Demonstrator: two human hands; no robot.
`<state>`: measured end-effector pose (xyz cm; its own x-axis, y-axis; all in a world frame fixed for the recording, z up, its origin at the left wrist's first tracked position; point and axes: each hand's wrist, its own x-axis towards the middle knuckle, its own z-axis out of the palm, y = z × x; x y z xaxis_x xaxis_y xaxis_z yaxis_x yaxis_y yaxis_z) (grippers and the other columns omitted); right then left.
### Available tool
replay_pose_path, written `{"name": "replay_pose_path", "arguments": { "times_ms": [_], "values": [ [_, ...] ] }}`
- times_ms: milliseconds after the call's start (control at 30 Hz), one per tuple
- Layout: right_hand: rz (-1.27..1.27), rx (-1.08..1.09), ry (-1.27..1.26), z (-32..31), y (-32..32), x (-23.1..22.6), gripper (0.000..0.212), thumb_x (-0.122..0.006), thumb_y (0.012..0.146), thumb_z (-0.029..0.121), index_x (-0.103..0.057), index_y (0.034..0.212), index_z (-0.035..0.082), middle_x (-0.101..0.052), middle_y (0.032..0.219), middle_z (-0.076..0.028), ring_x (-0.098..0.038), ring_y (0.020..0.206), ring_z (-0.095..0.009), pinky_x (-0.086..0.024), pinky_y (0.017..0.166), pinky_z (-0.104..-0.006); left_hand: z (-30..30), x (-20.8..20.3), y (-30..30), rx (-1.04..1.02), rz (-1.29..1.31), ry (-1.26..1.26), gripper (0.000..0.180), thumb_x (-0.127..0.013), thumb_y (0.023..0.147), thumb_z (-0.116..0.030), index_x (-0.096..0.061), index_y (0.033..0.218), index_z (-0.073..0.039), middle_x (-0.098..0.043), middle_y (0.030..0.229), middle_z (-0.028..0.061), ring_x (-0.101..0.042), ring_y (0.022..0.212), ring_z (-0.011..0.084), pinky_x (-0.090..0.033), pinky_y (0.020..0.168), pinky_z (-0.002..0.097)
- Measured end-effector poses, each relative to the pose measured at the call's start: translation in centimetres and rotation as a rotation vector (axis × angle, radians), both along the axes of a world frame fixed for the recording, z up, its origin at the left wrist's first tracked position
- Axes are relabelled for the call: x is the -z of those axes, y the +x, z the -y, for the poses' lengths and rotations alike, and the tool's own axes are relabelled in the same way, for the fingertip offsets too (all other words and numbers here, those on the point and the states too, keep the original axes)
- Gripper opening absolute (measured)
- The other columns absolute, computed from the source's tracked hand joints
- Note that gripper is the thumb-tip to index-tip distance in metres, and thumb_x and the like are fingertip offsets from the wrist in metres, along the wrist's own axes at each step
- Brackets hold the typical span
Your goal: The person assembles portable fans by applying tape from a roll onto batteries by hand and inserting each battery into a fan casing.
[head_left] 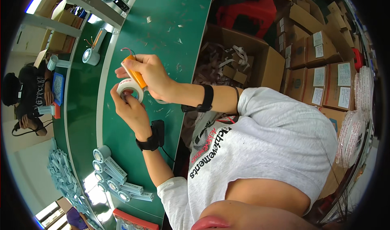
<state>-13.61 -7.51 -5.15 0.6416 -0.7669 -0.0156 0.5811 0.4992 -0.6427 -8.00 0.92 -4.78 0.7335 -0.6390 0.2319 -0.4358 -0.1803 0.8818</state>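
My right hand (153, 76) pinches a flat orange battery pack (136, 73), its thumb lying along the top. A thin red and dark wire (129, 50) sticks out from the pack's far end, and a whitish strip runs along one side of it. Just below, my left hand (132, 113) grips a roll of white tape (129, 85) with red print on its face, some fingers inside its core. The roll and the pack are close together, the roll's edge meeting the pack's lower end. Both hands are above the green table (162, 31).
Several pale blue handheld fans (113, 177) are grouped at the lower left. Another fan (91, 55) with orange wires lies beyond the divider. A co-worker (34, 92) is across the bench. An open carton (266, 67) of paper scraps and stacked boxes (315, 84) are at right.
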Motion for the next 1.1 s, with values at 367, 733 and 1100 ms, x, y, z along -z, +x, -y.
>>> {"name": "replay_pose_path", "arguments": {
  "times_ms": [367, 733, 1100],
  "values": [
    [0.426, 0.518, 0.203, 7.7, -0.1, 1.4, 0.023, -0.044, 0.093, 0.020, -0.052, 0.092, -0.002, -0.059, 0.100, -0.017, -0.059, 0.094, -0.025, -0.049, 0.081, -0.0342, 3.3, 3.6, -0.5, 0.191, 0.239, -0.043, 0.025, -0.041, 0.082, 0.003, -0.048, 0.105, -0.002, -0.055, 0.078, 0.0120, -0.054, 0.069, 0.0237, -0.044, 0.063, 0.0314],
    [0.243, 0.321, -0.742, 9.0, -6.7, 0.2, 0.025, -0.058, 0.081, -0.002, -0.055, 0.105, -0.004, -0.056, 0.096, -0.010, -0.058, 0.089, -0.021, -0.049, 0.079, -0.0297, -4.8, -2.6, 8.5, 0.044, 0.676, 0.706, 0.064, -0.066, 0.075, -0.024, -0.037, 0.131, -0.015, -0.032, 0.136, 0.0198, -0.043, 0.115, 0.0386, -0.043, 0.087, 0.0463],
    [-0.012, 0.144, -0.927, 4.0, -5.2, 0.2, 0.032, -0.062, 0.073, -0.009, -0.060, 0.104, -0.001, -0.052, 0.108, -0.009, -0.058, 0.098, -0.019, -0.052, 0.078, -0.0268, -12.5, -1.8, 12.3, 0.169, 0.563, 0.609, 0.051, -0.067, 0.068, -0.011, -0.054, 0.118, -0.012, -0.060, 0.102, 0.0141, -0.055, 0.098, 0.0293, -0.040, 0.087, 0.0381]
  ]
}}
